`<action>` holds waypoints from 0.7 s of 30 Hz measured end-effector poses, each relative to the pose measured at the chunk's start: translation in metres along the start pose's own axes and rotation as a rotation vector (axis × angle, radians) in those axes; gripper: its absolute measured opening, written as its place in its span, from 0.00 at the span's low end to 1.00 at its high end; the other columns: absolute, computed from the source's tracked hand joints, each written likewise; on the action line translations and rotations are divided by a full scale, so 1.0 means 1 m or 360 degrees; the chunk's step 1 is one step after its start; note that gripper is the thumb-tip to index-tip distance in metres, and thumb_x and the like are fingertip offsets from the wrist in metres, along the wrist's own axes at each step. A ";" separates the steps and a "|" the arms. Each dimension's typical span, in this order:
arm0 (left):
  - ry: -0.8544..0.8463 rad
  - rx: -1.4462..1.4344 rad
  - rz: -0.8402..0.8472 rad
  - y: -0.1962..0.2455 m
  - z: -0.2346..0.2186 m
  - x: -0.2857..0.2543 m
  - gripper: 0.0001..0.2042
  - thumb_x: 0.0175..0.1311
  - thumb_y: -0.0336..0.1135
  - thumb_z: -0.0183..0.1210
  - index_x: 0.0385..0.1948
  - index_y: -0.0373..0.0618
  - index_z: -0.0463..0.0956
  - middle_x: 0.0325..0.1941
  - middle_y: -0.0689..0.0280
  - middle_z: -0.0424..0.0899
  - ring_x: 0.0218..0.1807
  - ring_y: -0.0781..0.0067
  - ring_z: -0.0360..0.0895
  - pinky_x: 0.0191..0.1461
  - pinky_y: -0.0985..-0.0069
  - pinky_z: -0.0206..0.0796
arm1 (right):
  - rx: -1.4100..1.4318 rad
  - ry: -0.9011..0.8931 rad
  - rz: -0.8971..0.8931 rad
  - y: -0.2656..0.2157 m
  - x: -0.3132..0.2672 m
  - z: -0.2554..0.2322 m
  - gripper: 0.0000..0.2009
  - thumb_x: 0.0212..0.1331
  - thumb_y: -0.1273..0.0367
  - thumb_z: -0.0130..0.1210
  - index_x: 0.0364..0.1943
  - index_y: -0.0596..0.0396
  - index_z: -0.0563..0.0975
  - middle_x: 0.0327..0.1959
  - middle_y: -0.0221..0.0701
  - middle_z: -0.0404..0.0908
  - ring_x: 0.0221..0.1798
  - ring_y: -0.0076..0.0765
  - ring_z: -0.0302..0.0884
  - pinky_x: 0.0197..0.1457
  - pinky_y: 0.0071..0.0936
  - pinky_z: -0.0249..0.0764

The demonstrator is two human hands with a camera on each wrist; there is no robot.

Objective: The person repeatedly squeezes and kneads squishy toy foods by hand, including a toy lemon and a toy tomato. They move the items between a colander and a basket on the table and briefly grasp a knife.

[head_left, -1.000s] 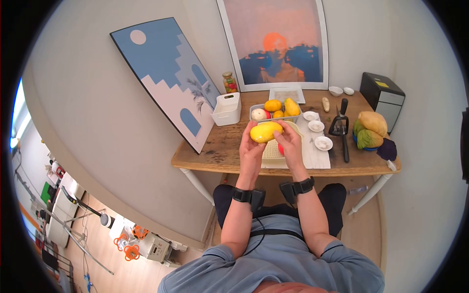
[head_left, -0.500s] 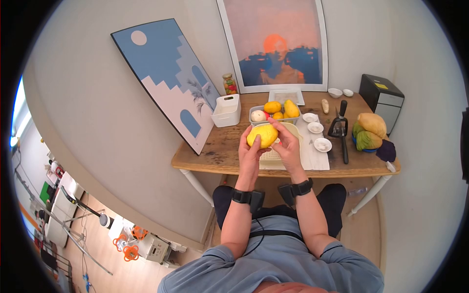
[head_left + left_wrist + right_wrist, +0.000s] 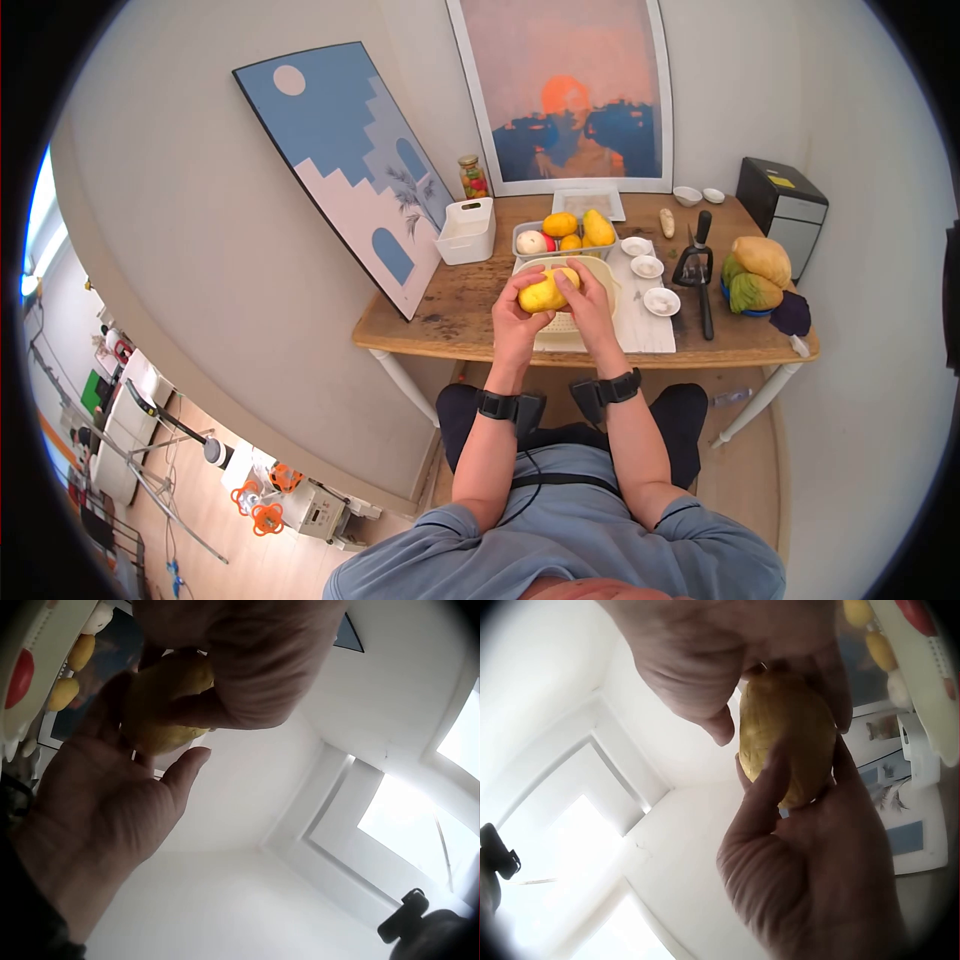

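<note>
A yellow oval fruit [image 3: 548, 291] with faint lines along its skin is held between both hands, above a cream perforated basket [image 3: 608, 281]. My left hand [image 3: 515, 330] curls its fingers around the fruit's left end, with its thumb off the skin in the left wrist view. From the other side my right hand [image 3: 592, 308] grips it, and the right thumb [image 3: 769, 780] presses flat along its surface. Inside the basket, hidden in the head view, a red round thing [image 3: 21, 679] shows in the left wrist view.
Behind the basket, a grey container [image 3: 560, 254] holds several yellow and orange fruits. White dishes [image 3: 661, 301] stand on a white sheet, beside a black-handled tool [image 3: 695, 265]. A white bin [image 3: 467, 235] is at left; a bowl of vegetables [image 3: 757, 270] is at right.
Both hands have turned the yellow fruit about, its long side swinging from level to tilted. It sits slightly lower in view now. The red thing under the hands has become hidden.
</note>
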State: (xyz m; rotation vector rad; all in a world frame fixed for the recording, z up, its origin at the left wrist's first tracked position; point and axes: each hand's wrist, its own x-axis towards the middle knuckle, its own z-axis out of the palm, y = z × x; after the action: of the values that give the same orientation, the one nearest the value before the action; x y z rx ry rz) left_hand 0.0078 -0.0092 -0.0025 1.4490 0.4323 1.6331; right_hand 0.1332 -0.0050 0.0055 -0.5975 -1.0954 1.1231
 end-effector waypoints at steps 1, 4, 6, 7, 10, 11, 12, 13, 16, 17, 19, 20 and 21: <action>-0.0001 0.0002 -0.0002 0.001 0.000 -0.001 0.30 0.42 0.10 0.57 0.53 0.37 0.67 0.61 0.59 0.70 0.63 0.68 0.67 0.66 0.72 0.62 | -0.0044 -0.0013 0.0052 -0.003 -0.001 -0.001 0.23 0.63 0.65 0.56 0.58 0.64 0.67 0.49 0.34 0.75 0.49 0.24 0.74 0.48 0.19 0.73; 0.0013 -0.0005 -0.0027 0.004 0.004 -0.002 0.30 0.42 0.11 0.55 0.55 0.38 0.67 0.61 0.59 0.69 0.63 0.68 0.67 0.66 0.71 0.61 | -0.0084 -0.0037 -0.0026 -0.002 -0.001 -0.004 0.21 0.62 0.67 0.57 0.55 0.64 0.70 0.47 0.34 0.76 0.49 0.25 0.74 0.49 0.20 0.73; 0.0006 -0.0052 -0.0075 0.006 0.004 0.000 0.27 0.51 0.19 0.55 0.58 0.41 0.65 0.61 0.60 0.69 0.62 0.69 0.67 0.65 0.70 0.60 | -0.0068 -0.0054 -0.0155 0.000 0.001 -0.004 0.20 0.61 0.68 0.58 0.53 0.64 0.71 0.47 0.34 0.77 0.49 0.25 0.74 0.50 0.21 0.74; 0.0005 -0.0048 -0.0081 0.006 0.004 0.000 0.27 0.51 0.19 0.55 0.58 0.41 0.65 0.61 0.60 0.69 0.62 0.69 0.67 0.65 0.70 0.60 | -0.0036 -0.0034 -0.0241 0.001 0.000 -0.004 0.19 0.59 0.70 0.58 0.53 0.64 0.71 0.48 0.34 0.76 0.49 0.25 0.74 0.51 0.22 0.74; 0.0126 -0.0345 -0.0179 0.004 0.008 0.000 0.23 0.61 0.28 0.53 0.60 0.40 0.62 0.58 0.61 0.70 0.61 0.70 0.68 0.64 0.72 0.61 | 0.0023 -0.0004 -0.0357 -0.001 -0.002 -0.001 0.18 0.56 0.75 0.59 0.51 0.64 0.72 0.51 0.34 0.75 0.52 0.28 0.74 0.55 0.24 0.72; 0.0152 -0.0307 -0.0274 0.004 0.009 -0.001 0.22 0.65 0.34 0.52 0.60 0.41 0.62 0.58 0.61 0.71 0.60 0.71 0.69 0.63 0.70 0.62 | 0.0061 -0.0005 -0.0385 -0.002 -0.003 0.001 0.18 0.54 0.77 0.59 0.51 0.63 0.73 0.53 0.35 0.75 0.55 0.30 0.73 0.58 0.25 0.70; 0.0178 -0.0266 -0.0368 0.005 0.010 -0.001 0.21 0.68 0.40 0.51 0.60 0.42 0.61 0.57 0.61 0.72 0.59 0.71 0.70 0.62 0.67 0.63 | 0.0062 -0.0005 -0.0385 0.000 -0.002 0.000 0.18 0.54 0.77 0.59 0.51 0.63 0.73 0.53 0.35 0.75 0.55 0.30 0.73 0.58 0.25 0.70; 0.0178 -0.0265 -0.0369 0.005 0.009 -0.001 0.21 0.68 0.40 0.51 0.60 0.42 0.61 0.57 0.61 0.72 0.59 0.71 0.70 0.62 0.67 0.63 | -0.0107 -0.0125 -0.0558 0.003 -0.001 0.000 0.19 0.52 0.78 0.59 0.51 0.63 0.73 0.55 0.36 0.74 0.58 0.32 0.71 0.60 0.27 0.68; 0.0261 -0.0258 -0.0583 0.005 0.000 -0.001 0.20 0.70 0.45 0.49 0.56 0.43 0.64 0.54 0.62 0.74 0.53 0.74 0.74 0.53 0.71 0.70 | -0.0360 -0.0380 -0.0707 0.002 -0.002 -0.003 0.20 0.51 0.80 0.58 0.52 0.63 0.72 0.59 0.39 0.71 0.63 0.36 0.67 0.65 0.31 0.64; 0.0243 -0.0262 -0.0654 0.004 -0.007 -0.001 0.19 0.69 0.43 0.51 0.56 0.43 0.64 0.52 0.62 0.75 0.50 0.75 0.75 0.46 0.76 0.72 | -0.0436 -0.0521 -0.0687 0.000 -0.003 -0.003 0.21 0.51 0.81 0.57 0.53 0.63 0.71 0.60 0.41 0.70 0.65 0.38 0.64 0.67 0.33 0.61; 0.0224 -0.0261 -0.0727 0.007 -0.009 0.000 0.18 0.69 0.42 0.53 0.55 0.43 0.65 0.49 0.62 0.76 0.47 0.75 0.77 0.39 0.81 0.73 | -0.0374 -0.0473 -0.0672 0.004 -0.001 -0.002 0.21 0.52 0.79 0.57 0.53 0.62 0.72 0.59 0.39 0.71 0.63 0.37 0.66 0.65 0.31 0.64; 0.0272 -0.0223 -0.0615 0.007 -0.008 0.000 0.18 0.68 0.41 0.53 0.55 0.43 0.65 0.50 0.62 0.76 0.46 0.76 0.77 0.37 0.82 0.73 | -0.0314 -0.0422 -0.0657 0.006 -0.001 -0.002 0.20 0.52 0.77 0.58 0.53 0.62 0.73 0.57 0.37 0.73 0.61 0.35 0.69 0.63 0.29 0.66; 0.0319 -0.0190 -0.0506 0.008 -0.005 -0.001 0.19 0.68 0.39 0.54 0.56 0.43 0.65 0.50 0.62 0.75 0.45 0.76 0.77 0.35 0.83 0.73 | -0.0318 -0.0415 -0.0652 0.003 -0.003 0.000 0.20 0.52 0.77 0.58 0.53 0.62 0.73 0.57 0.37 0.73 0.61 0.35 0.69 0.63 0.29 0.66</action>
State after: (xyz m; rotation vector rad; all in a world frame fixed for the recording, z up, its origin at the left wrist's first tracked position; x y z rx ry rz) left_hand -0.0001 -0.0126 0.0014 1.0709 0.6334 1.5215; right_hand 0.1315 -0.0063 0.0017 -0.3612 -1.4903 0.7517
